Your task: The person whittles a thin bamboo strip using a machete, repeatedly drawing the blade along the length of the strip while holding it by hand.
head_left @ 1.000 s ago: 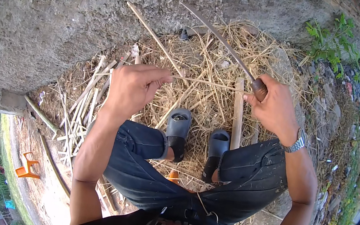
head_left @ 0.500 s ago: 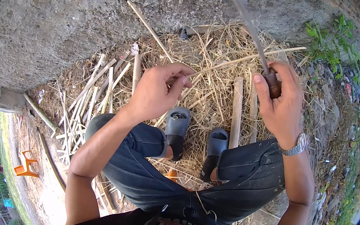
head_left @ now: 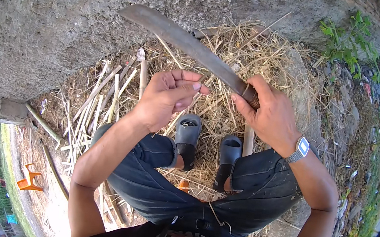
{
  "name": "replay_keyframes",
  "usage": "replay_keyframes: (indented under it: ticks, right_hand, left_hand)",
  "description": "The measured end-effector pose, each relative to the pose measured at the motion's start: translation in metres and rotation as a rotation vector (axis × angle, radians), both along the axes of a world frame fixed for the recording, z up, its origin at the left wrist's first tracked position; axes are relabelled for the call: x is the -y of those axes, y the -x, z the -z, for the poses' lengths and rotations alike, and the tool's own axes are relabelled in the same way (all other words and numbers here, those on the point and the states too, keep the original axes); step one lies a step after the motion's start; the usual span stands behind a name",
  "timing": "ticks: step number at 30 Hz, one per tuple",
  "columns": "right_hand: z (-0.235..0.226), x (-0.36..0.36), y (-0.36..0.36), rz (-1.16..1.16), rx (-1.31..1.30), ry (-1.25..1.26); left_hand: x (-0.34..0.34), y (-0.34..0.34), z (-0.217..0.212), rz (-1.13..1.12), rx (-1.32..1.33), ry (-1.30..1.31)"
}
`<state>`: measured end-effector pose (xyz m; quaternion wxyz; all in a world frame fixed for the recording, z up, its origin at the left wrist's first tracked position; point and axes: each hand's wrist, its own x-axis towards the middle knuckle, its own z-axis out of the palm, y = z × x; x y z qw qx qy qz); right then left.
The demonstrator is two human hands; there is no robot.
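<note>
Right hand (head_left: 270,112): wrapped closed around a brown handle (head_left: 252,98), with thumb laid toward the blade.
Left hand (head_left: 167,91): pinched nearly closed at thumb and fingertips, apparently on the near end of a thin strip; otherwise loosely curled.
Rough grey wall (head_left: 69,16): beyond both hands, across the top of the view.
Straw litter (head_left: 275,50): spread beneath the hands, around the feet.
Split bamboo pile (head_left: 93,106): to the left of the left hand, well apart.
Machete (head_left: 185,44): slanting from the right hand up and leftward, passing beyond the left fingertips.
Thin strip (head_left: 269,27): running away and rightward from the left hand, the nearer one; crossed by the machete, partly hidden behind it.
</note>
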<state>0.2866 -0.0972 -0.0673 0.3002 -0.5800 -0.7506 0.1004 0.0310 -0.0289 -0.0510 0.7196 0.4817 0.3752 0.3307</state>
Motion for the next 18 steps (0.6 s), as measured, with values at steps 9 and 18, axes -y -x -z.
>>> replay_keyframes:
  ticks: [9,18]
  right_hand:
    - [-0.001,0.006,0.009,-0.030,0.031,-0.180]
    - [-0.015,-0.011,-0.031,0.310,-0.145,-0.060]
  left_hand:
    - [-0.002,0.009,0.000,0.141,0.298,0.353]
    - [0.006,0.019,-0.004,0.070,0.272,0.369]
